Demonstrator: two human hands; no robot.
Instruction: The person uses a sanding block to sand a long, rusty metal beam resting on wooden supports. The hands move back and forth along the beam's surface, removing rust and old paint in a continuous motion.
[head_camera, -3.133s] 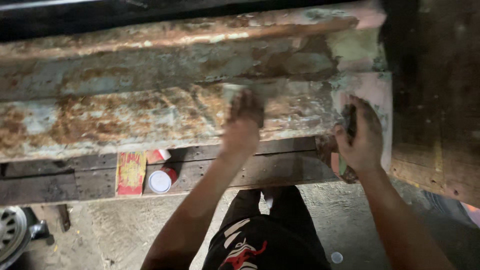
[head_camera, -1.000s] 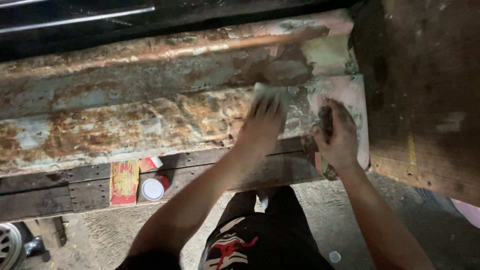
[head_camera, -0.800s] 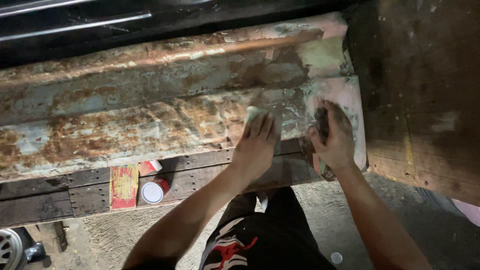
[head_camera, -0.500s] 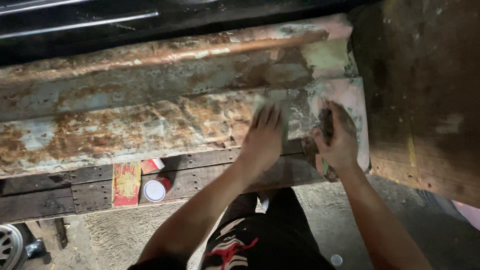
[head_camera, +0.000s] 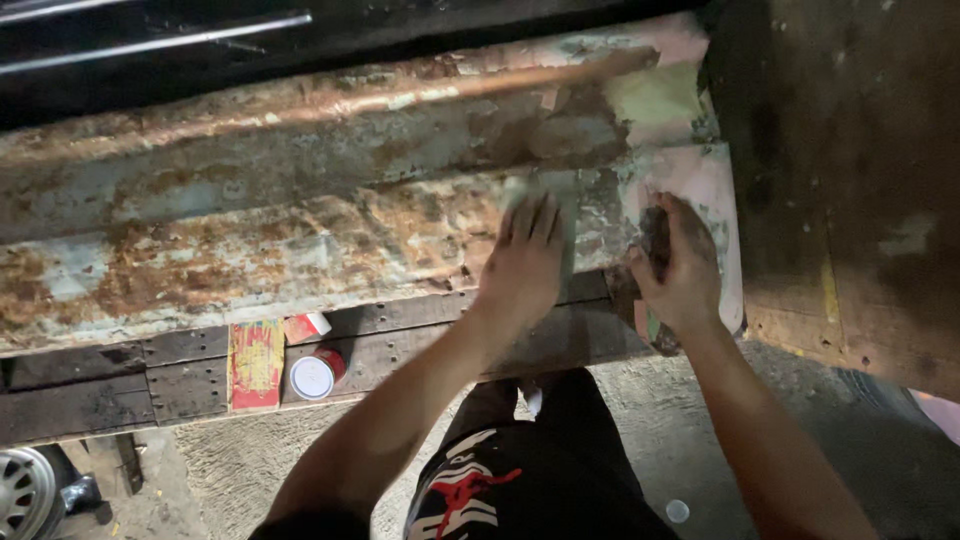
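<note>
On rusty flaking panel (head_camera: 250, 250), left hand (head_camera: 525, 265).

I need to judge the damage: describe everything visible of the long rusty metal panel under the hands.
The long rusty painted metal panel runs left to right across the view, with a raised ridge along its upper part. Pale blue-grey paint flakes amid orange-brown rust; its right end shows pinkish and greenish patches. It sits above dark wooden planks. The left hand presses a pale sheet flat on it; the right hand holds a dark object against its right end.
</note>
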